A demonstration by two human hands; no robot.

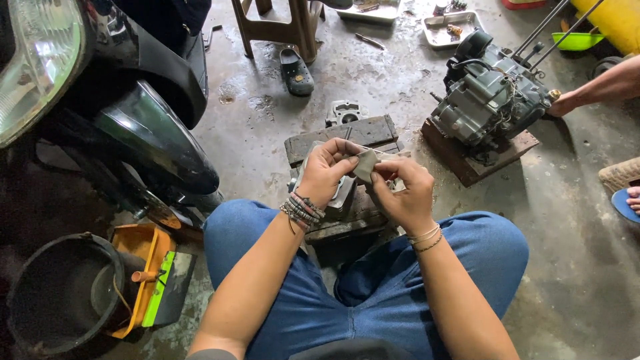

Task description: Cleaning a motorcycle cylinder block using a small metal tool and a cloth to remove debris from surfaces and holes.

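While a stripped engine (490,100) sits on a wooden block to the right, a person in blue jeans (373,287) squats on the stained concrete floor (573,267) of a workshop and works a small grey sheet (365,165), seemingly abrasive paper or cloth, between both hands. The left hand (325,170) pinches the sheet's near edge with fingers curled tight; the right hand (403,190) grips the other side, thumb pressed on top. Both hands are closed on the sheet, held just above a metal engine part (343,193) that rests on stacked wooden blocks (343,137) between the knees. Another metal casting (345,111) stands behind the blocks.

By the look of it, the sheet is being folded or torn to size, a preparation step before it meets the metal beneath. Any next move would call for a firm fold and one hand freed to steady the part.

At left, a motorcycle's front mudguard (157,143) and headlamp (33,63) crowd in, with a black bucket (60,293) and an orange tray (143,267) beside it. Another person's hand (567,103) reaches the engine from the right edge.
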